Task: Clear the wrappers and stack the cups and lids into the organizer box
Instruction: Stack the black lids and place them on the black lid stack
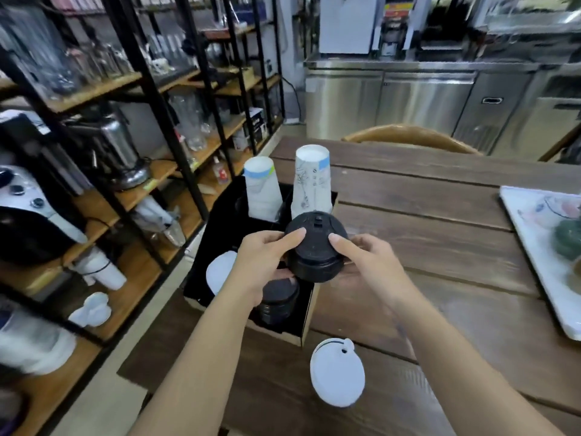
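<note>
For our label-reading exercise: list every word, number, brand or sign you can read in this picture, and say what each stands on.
None can be read.
Right cup stack: dark printed marks, too blurred.
Red and yellow sign on the back machine: blurred.
Black and white box on the shelf: print too small.
Small bottle with red label on the shelf: unreadable.
Black lids held by both hands: no text shows.

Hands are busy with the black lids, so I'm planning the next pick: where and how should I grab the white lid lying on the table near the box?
Take the white lid by its rim, coming from above with fingers on opposite edges. It lies flat on the wooden table, clear of the organizer box, so the rim is free all round. Avoid the small tab at its far edge.
</note>
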Motion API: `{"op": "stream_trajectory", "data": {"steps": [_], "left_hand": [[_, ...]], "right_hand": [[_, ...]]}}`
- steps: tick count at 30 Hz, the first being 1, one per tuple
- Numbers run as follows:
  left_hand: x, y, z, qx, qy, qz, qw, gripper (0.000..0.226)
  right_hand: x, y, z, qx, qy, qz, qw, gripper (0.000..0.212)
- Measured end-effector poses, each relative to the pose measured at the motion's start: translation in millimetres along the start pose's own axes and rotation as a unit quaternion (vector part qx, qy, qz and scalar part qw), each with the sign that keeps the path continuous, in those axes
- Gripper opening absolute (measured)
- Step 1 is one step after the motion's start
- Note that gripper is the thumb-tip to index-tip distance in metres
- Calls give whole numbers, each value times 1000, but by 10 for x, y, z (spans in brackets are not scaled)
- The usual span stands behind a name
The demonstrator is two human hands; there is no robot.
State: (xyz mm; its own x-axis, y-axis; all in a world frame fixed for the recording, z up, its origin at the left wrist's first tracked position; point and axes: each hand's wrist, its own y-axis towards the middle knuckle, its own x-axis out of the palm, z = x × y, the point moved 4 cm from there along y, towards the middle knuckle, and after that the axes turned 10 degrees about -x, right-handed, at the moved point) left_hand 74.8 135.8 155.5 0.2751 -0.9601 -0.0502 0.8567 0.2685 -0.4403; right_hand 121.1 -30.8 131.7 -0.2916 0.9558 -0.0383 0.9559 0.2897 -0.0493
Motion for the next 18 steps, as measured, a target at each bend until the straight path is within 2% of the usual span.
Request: {"op": "stream_trajectory", "data": {"steps": [3, 6, 11, 18], "left_hand": [[-220, 10, -126, -21, -4, 50, 998, 33], [-403, 62, -298, -44, -22, 87, 995, 31], [-544, 204, -466, -66, -34, 110, 991, 24], [-657, 423, -717, -88, 82, 107, 987, 44]], "right_hand": [[234, 49, 74, 18, -51, -28, 998, 44], [452, 71, 160, 33, -92, -46, 994, 32], [712, 163, 266, 51, -157, -50, 985, 46], [883, 190, 493, 107, -191, -29, 975, 45]]}}
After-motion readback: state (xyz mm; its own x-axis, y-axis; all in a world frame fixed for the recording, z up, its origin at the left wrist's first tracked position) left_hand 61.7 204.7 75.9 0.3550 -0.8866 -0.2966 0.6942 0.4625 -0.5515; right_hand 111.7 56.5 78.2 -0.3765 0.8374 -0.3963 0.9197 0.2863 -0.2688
